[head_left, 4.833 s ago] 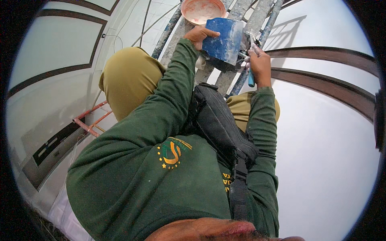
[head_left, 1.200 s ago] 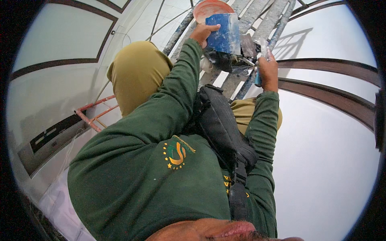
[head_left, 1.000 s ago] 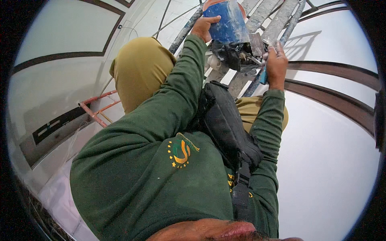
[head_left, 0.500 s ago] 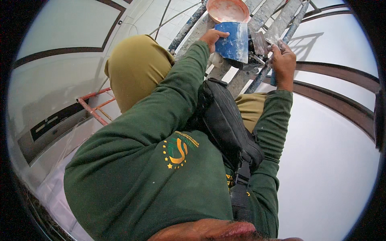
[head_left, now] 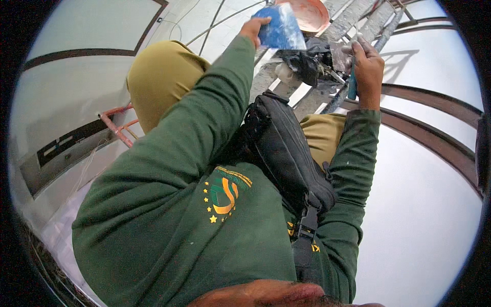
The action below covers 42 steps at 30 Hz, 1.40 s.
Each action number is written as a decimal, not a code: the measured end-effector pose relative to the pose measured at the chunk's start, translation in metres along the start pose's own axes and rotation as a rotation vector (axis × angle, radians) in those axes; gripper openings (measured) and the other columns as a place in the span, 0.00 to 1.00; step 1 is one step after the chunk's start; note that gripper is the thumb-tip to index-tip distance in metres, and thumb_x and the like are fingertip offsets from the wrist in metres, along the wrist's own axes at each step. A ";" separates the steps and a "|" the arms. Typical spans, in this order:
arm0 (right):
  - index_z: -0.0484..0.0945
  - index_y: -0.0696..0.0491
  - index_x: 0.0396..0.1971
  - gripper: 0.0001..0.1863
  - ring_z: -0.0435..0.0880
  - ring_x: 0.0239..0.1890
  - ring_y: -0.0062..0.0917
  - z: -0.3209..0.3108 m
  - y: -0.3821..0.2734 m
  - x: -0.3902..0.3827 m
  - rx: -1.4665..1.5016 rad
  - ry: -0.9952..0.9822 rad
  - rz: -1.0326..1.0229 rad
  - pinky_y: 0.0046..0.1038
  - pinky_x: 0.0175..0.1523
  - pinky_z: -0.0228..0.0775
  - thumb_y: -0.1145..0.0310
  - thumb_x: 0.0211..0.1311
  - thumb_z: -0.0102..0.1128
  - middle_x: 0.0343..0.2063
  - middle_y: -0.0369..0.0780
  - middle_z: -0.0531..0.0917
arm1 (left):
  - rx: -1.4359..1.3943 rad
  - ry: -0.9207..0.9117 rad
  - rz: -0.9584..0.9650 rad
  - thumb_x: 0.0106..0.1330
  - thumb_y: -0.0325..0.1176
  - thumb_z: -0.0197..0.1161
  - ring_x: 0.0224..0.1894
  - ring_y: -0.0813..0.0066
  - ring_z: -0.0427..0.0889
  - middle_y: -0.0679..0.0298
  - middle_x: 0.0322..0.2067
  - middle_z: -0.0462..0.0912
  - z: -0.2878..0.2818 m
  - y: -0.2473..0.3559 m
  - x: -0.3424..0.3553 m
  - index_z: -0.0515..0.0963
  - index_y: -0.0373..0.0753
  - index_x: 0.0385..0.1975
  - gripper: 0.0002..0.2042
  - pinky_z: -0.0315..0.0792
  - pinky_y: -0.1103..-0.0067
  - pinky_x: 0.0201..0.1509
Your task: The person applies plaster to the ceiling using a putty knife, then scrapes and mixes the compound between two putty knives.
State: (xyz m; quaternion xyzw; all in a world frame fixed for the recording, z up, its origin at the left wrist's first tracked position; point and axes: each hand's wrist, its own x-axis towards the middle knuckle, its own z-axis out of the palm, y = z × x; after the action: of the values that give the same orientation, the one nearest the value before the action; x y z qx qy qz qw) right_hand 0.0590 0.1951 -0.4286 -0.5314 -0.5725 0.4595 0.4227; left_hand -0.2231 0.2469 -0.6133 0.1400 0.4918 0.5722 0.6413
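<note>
My left hand (head_left: 254,29) grips the left edge of a blue flat plastering blade (head_left: 282,30), smeared with white. The blade is tilted beside an orange basin (head_left: 314,11) with whitish residue inside. To the right, my right hand (head_left: 367,69) is closed round a teal-handled tool (head_left: 353,84); its handle points down, and I cannot make out its working end. Pale smears mark the fingertips. Between the hands lie a crumpled black plastic bag (head_left: 306,61) and a greyish-brown flat piece (head_left: 339,55), close to my right fingers.
Spattered scaffold planks (head_left: 355,20) with gaps between them carry these things. A red metal frame (head_left: 116,128) stands at the left. Along the right runs a white wall (head_left: 419,215) with dark brown trim (head_left: 434,97). A black waist bag (head_left: 286,148) hangs across my front.
My left hand has moved up and left with the blue blade, now tilted, uncovering the black bag. My right hand has shifted slightly right and up, and more of the teal handle shows.
</note>
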 end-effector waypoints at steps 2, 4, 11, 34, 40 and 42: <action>0.71 0.66 0.48 0.22 0.74 0.15 0.16 0.027 -0.019 0.010 -0.061 -0.017 -0.071 0.18 0.20 0.65 0.68 0.57 0.56 0.23 0.41 0.83 | 0.253 -0.021 0.179 0.58 0.33 0.60 0.35 0.63 0.82 0.57 0.35 0.81 -0.011 0.059 0.020 0.74 0.32 0.40 0.13 0.77 0.63 0.43; 0.74 0.66 0.38 0.16 0.75 0.15 0.17 0.025 -0.010 0.019 -0.096 0.033 -0.106 0.19 0.20 0.65 0.67 0.57 0.56 0.23 0.42 0.83 | 0.073 -0.362 0.059 0.53 0.30 0.63 0.24 0.75 0.77 0.64 0.22 0.78 0.039 0.098 0.018 0.77 0.37 0.29 0.07 0.73 0.80 0.33; 0.72 0.64 0.34 0.15 0.74 0.13 0.16 0.059 -0.048 0.048 0.070 -0.041 -0.048 0.17 0.17 0.64 0.65 0.59 0.54 0.24 0.44 0.83 | 0.247 -0.317 0.144 0.50 0.29 0.65 0.34 0.66 0.79 0.57 0.28 0.79 0.022 0.234 0.027 0.73 0.34 0.42 0.18 0.74 0.72 0.43; 0.74 0.60 0.46 0.23 0.75 0.46 0.47 0.187 0.108 0.026 -0.623 -0.561 0.066 0.38 0.53 0.66 0.60 0.54 0.51 0.40 0.56 0.77 | -0.518 0.604 0.034 0.46 0.20 0.66 0.49 0.59 0.71 0.50 0.47 0.74 -0.116 -0.056 -0.019 0.69 0.30 0.45 0.23 0.64 0.60 0.54; 0.69 0.62 0.51 0.27 0.76 0.46 0.47 0.203 0.133 0.002 -0.687 -0.557 0.212 0.39 0.53 0.65 0.62 0.53 0.53 0.41 0.58 0.76 | -0.089 0.720 0.026 0.44 0.21 0.67 0.33 0.61 0.80 0.55 0.35 0.79 -0.084 -0.048 -0.049 0.69 0.31 0.42 0.22 0.76 0.61 0.38; 0.68 0.63 0.52 0.28 0.76 0.45 0.48 0.209 0.135 0.005 -0.701 -0.556 0.151 0.39 0.53 0.65 0.62 0.52 0.53 0.40 0.58 0.77 | 0.063 0.738 0.101 0.44 0.21 0.67 0.31 0.62 0.80 0.57 0.34 0.79 -0.087 -0.040 -0.056 0.69 0.31 0.43 0.23 0.77 0.63 0.35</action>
State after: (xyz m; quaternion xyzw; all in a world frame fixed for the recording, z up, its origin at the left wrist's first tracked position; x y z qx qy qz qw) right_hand -0.1144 0.1857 -0.6066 -0.5391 -0.7449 0.3928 0.0127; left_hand -0.2607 0.1522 -0.6580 -0.0316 0.6997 0.5996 0.3872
